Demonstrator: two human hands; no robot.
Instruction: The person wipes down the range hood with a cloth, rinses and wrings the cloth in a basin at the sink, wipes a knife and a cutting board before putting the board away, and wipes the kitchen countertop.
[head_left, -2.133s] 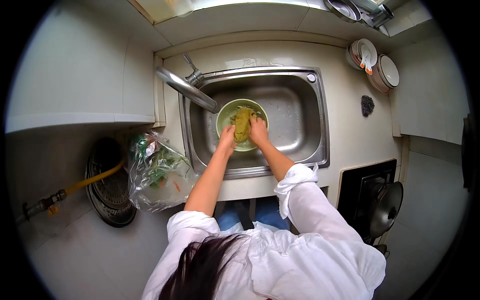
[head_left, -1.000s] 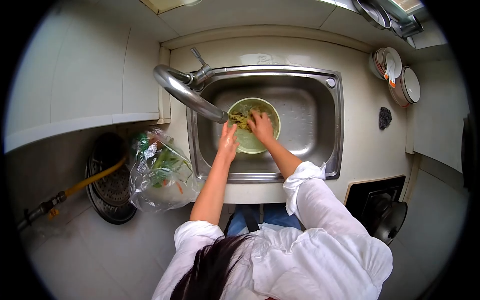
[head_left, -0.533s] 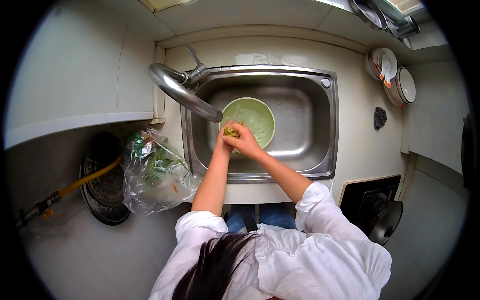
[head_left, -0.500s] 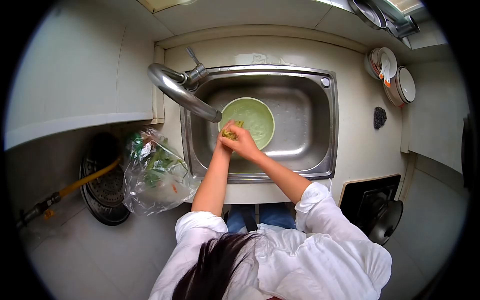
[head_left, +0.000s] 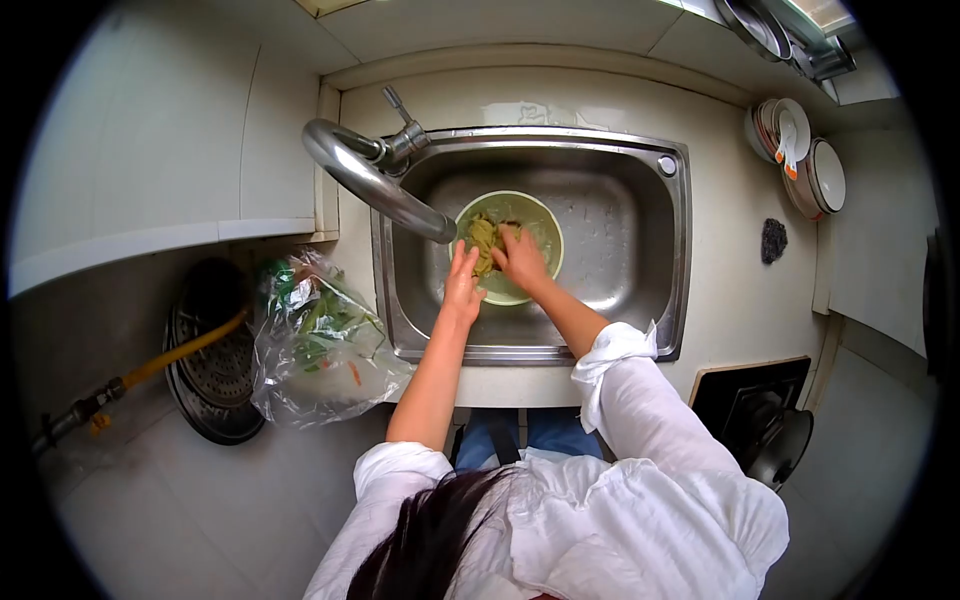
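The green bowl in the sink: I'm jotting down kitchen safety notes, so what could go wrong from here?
Water might slop over the rim of the bowl as the right hand works at the yellow-green food.
The left hand could bump the faucet spout close by.
The plastic bag, seemingly overhanging the counter, might slip.
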